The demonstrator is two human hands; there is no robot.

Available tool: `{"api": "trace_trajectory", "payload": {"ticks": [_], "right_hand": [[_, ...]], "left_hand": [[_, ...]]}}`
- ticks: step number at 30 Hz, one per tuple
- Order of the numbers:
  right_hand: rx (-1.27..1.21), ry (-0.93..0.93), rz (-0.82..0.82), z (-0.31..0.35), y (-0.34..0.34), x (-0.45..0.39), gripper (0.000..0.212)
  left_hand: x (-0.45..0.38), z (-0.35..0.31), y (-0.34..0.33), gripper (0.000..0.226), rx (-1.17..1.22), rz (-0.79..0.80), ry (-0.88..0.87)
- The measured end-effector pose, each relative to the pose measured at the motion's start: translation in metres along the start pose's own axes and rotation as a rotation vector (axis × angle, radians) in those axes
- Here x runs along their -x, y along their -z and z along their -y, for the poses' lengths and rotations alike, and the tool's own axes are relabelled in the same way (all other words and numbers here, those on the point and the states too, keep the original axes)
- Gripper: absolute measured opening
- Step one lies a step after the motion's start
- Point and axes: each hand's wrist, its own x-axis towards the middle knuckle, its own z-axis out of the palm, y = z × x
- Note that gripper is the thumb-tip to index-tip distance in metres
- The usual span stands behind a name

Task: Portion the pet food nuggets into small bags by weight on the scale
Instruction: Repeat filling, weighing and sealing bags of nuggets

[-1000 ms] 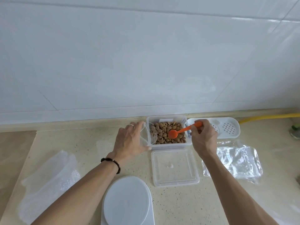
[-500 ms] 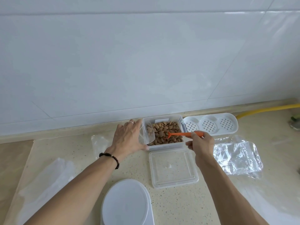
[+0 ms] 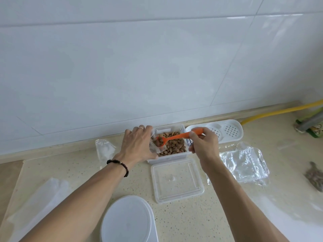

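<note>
While a second ago the orange spoon (image 3: 176,137) lay bowl-down among the nuggets (image 3: 173,145) in the clear tub (image 3: 167,158), it is now lifted, its bowl loaded with brown pieces and held at the mouth of the small bag (image 3: 153,149). The right hand (image 3: 203,145) pinches the handle end between thumb and curled fingers. The left hand (image 3: 138,145) holds the small bag open at the tub's left edge, fingers curled round the plastic; how wide the mouth stands cannot be told, since the hand covers most of it. The view has also shifted, so a second clear bag (image 3: 104,149) now shows on the counter (image 3: 83,172) to the left.

The change suggests that scooping is over and tipping into the bag is the step in hand. Most nuggets remain in the tub, against the wall, so portioning looks early. The scale (image 3: 127,220) sits bare at the near edge, well apart from the bag, so nothing has yet been weighed in this round. The tub's lid (image 3: 176,180) lies flat just in front of the tub, and a larger crumpled clear bag (image 3: 244,165) rests to the right. A white perforated tray (image 3: 227,133) stands beside the tub.

The spoon likely needs a gentle tilt, or pieces may spill past the soft plastic rim.
</note>
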Motion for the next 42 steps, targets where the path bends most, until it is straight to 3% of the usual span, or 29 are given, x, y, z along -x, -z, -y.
{"api": "trace_trajectory", "payload": {"ticks": [3,8,12,20,24,31,36,39,42], "right_hand": [[0.027,0.019,0.044,0.006,-0.01,0.004,0.006],[-0.19,-0.113,0.122,0.009,-0.006,0.001,0.012],[-0.261,-0.154,0.18,0.01,-0.002,0.001,0.009],[0.059,0.275,0.358,0.029,-0.006,0.013,0.003],[0.191,0.38,0.423,0.036,-0.004,0.014,0.004],[0.091,0.38,0.298,0.035,0.0,0.014,0.007],[-0.121,0.24,-0.076,0.023,0.004,0.001,0.007],[0.04,0.185,-0.174,-0.006,0.005,-0.01,0.005],[0.156,0.175,-0.172,-0.032,-0.001,-0.013,0.004]], "left_hand": [[0.001,-0.003,0.0,0.078,0.176,-0.078,-0.012],[0.006,0.007,-0.002,0.109,0.623,-0.022,0.04],[0.008,0.011,-0.006,0.117,0.874,-0.002,0.08],[0.01,0.006,-0.007,0.111,0.852,-0.025,0.104],[0.009,0.015,-0.012,0.109,0.81,-0.043,0.155],[0.012,0.018,-0.022,0.108,0.754,-0.046,0.193],[0.021,0.026,-0.03,0.1,0.615,-0.083,0.198],[0.03,0.034,-0.032,0.098,0.532,-0.081,0.185],[0.035,0.036,-0.033,0.101,0.489,-0.077,0.173]]}}
